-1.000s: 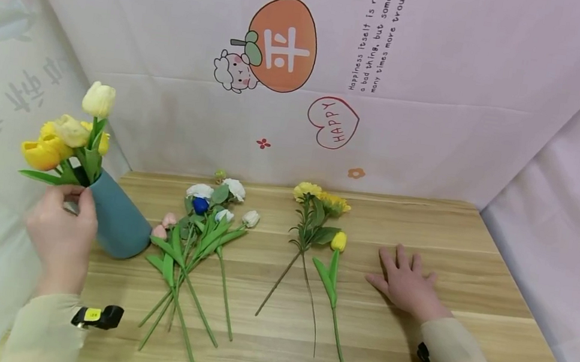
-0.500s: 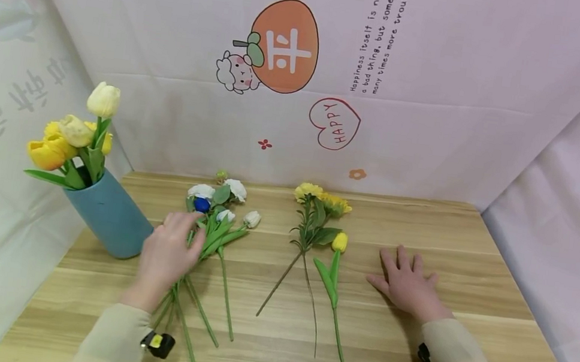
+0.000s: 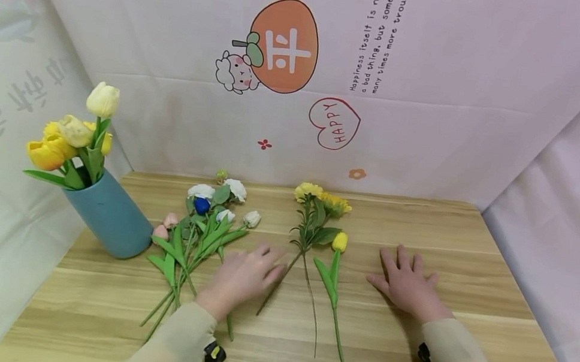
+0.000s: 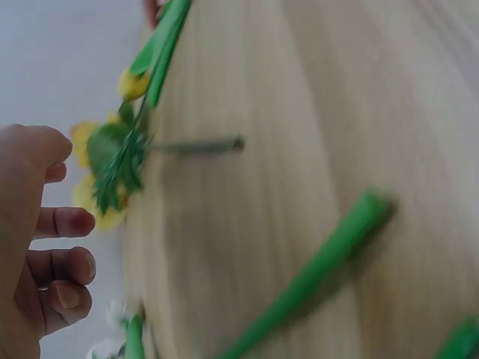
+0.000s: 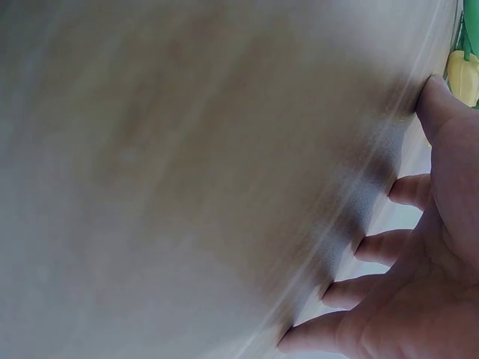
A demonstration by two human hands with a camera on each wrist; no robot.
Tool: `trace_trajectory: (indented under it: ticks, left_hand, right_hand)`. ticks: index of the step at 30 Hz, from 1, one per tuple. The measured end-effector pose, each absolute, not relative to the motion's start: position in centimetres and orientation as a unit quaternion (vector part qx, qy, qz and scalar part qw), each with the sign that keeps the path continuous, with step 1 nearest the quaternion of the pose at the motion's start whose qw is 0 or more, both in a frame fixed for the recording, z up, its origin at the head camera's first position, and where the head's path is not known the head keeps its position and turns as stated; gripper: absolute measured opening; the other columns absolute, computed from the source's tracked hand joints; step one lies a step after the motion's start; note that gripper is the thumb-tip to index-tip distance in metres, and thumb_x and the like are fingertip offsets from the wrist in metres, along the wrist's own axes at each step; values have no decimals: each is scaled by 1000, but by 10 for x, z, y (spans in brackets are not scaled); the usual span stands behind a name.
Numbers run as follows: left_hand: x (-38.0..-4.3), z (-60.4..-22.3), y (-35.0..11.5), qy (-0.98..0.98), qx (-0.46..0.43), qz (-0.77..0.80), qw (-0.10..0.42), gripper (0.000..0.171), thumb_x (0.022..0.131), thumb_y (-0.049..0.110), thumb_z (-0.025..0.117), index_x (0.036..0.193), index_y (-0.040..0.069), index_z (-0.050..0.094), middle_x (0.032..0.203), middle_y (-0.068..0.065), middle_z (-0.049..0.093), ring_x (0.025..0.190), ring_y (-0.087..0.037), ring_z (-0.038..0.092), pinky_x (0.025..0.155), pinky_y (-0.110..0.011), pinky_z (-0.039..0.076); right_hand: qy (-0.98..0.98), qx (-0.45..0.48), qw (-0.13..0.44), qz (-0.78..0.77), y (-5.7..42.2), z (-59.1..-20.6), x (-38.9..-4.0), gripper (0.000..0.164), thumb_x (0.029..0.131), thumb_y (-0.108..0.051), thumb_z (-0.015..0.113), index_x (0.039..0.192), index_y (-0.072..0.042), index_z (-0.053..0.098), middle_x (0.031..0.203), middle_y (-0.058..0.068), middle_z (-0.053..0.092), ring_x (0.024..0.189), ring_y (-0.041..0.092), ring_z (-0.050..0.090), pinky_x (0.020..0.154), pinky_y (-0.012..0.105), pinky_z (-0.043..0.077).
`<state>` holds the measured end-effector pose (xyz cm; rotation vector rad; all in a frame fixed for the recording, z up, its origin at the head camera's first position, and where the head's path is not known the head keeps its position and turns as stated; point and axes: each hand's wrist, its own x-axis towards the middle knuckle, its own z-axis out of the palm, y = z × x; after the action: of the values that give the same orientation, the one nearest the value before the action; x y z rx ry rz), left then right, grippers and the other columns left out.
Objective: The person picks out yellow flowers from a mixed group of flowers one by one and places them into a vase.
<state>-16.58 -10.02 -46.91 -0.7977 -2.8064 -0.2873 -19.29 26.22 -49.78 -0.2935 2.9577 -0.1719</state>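
Note:
My left hand (image 3: pixel 246 273) hovers over the table, fingers loosely bent with nothing in them. It is close to the brown stems of a yellow flower pair (image 3: pixel 314 208), which also shows in the left wrist view as yellow blooms (image 4: pixel 108 168). My right hand (image 3: pixel 406 283) rests on the table with fingers spread, fingertips touching the wood in the right wrist view. Between the hands lies a single yellow tulip (image 3: pixel 339 241) on a long green stem. Left of my left hand is a pile of white, pink and blue flowers (image 3: pixel 215 232), its stems partly hidden by my arm.
A blue vase (image 3: pixel 114 217) leans at the table's left side, holding yellow and cream tulips (image 3: pixel 103 99). The wooden table (image 3: pixel 441 230) meets a printed white cloth backdrop (image 3: pixel 437 132) at the back, with cloth on both sides too.
My left hand has left the vase's flowers and moved right, across the pile of white and pink flowers, toward the yellow pair's stems. My right hand stays in place.

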Motion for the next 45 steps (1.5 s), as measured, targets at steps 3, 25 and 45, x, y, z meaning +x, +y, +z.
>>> trace_trajectory:
  ticks: [3, 25, 45]
  left_hand:
    - [-167, -478, -86, -946, -299, -86, 92, 37, 98, 35, 54, 133, 24, 55, 99, -4, 65, 62, -18, 60, 52, -35, 54]
    - [-173, -488, -54, -955, -287, -51, 56, 15, 93, 22, 61, 83, 14, 68, 75, 1, 55, 55, -14, 56, 46, -31, 50]
    - [-175, -466, -105, -975, -102, -195, 11, 17, 79, -12, 58, 85, 3, 63, 63, -5, 58, 47, -14, 49, 40, -26, 44]
  right_hand:
    - [990, -98, 81, -58, 262, -498, -193, 81, 95, -65, 40, 152, -10, 23, 152, 33, 14, 131, 61, 10, 87, 88, 14]
    - [990, -99, 80, -61, 263, -501, -193, 82, 94, -66, 38, 152, -10, 22, 152, 33, 13, 132, 61, 8, 87, 88, 13]
    - [990, -101, 75, -58, 262, -500, -192, 81, 95, -65, 39, 152, -10, 23, 152, 33, 14, 131, 62, 10, 87, 87, 14]
